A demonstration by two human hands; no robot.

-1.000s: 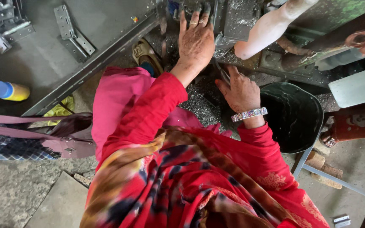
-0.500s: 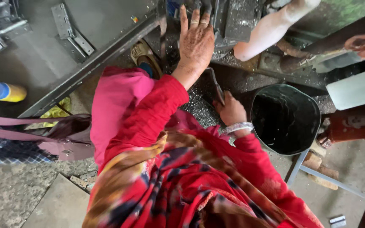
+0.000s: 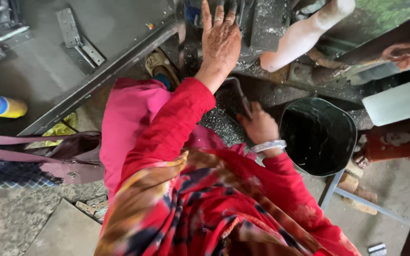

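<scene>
My left hand (image 3: 221, 41) lies flat on the grimy grey machine (image 3: 266, 23) at the top, fingers spread and holding nothing. Lower down, my right hand (image 3: 261, 126), with a silver bracelet at the wrist, is closed round a thin bent metal rod (image 3: 239, 95). The rod's hooked end reaches up towards the machine base. A heap of grey metal shavings (image 3: 220, 124) lies just left of this hand. Both my sleeves are red.
A black bucket (image 3: 319, 135) stands right of my right hand. Another person's bare forearm (image 3: 304, 33) leans on the machine. A blue-and-yellow bottle (image 3: 1, 106) and metal hinge plates (image 3: 78, 41) lie at left. A pink-brown bag (image 3: 65, 159) rests by my side.
My right hand has drawn back from the machine towards my body, bringing the rod with it. My left hand has stayed on the machine.
</scene>
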